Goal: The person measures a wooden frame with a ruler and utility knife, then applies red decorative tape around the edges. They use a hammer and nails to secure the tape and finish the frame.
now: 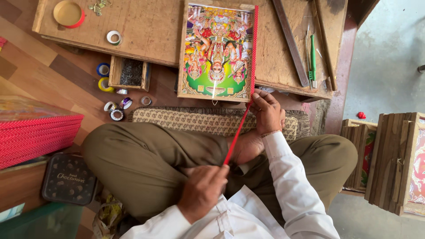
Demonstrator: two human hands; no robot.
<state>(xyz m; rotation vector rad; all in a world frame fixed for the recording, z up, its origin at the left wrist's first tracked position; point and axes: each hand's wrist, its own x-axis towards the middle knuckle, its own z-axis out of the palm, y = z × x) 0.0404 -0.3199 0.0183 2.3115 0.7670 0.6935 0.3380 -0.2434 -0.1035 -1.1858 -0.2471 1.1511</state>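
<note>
A colourful framed picture (217, 51) lies on a low wooden work board (150, 31) in front of me. A red patterned tape strip (253, 44) runs down the picture's right edge and stretches back toward my lap. My right hand (267, 110) presses the tape at the frame's lower right corner. My left hand (201, 190) pinches the loose end of the strip near my chest, holding it taut. I sit cross-legged in olive trousers and a white shirt.
Tape rolls (114, 37) and several small rolls (116, 110) lie left of a wooden box of nails (131, 72). A red-rimmed lid (68, 13), a green-handled tool (312, 59), a wooden strip (290, 42), stacked red-edged frames (35, 132), a dark tin (68, 179) and wooden frames (389, 159) surround me.
</note>
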